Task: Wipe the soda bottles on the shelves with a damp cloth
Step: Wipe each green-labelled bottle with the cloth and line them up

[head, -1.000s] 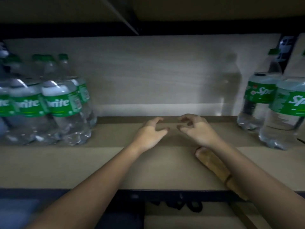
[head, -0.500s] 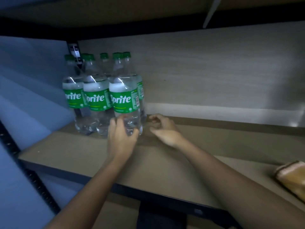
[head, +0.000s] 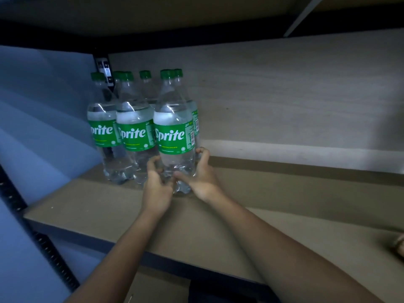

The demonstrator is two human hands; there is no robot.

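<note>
Both hands grip the base of the front Sprite bottle (head: 175, 136): left hand (head: 156, 182) at 9 o'clock, right hand (head: 202, 177) at 3 o'clock, fingers curled round it. The bottle stands upright on the shelf (head: 284, 215), cap pointing up. More bottles (head: 122, 132) stand behind, toward 10 o'clock.

Pretty dim shot overall, we're basically looking into a shaded shelf (head: 91, 206) bay. Most of the light seems to come from the right and front: the back panel (head: 295, 101) is the brightest area, with a pale strip along its bottom. The underside of the shelf above goes nearly black. We get small white glints on the bottles (head: 135, 119) at the shoulders, and their labels stay readable. The left wall (head: 43, 119) has a cold bluish cast. Wide-angle lens bends straight edges near the borders, and the lower corners look soft and murky.
</note>
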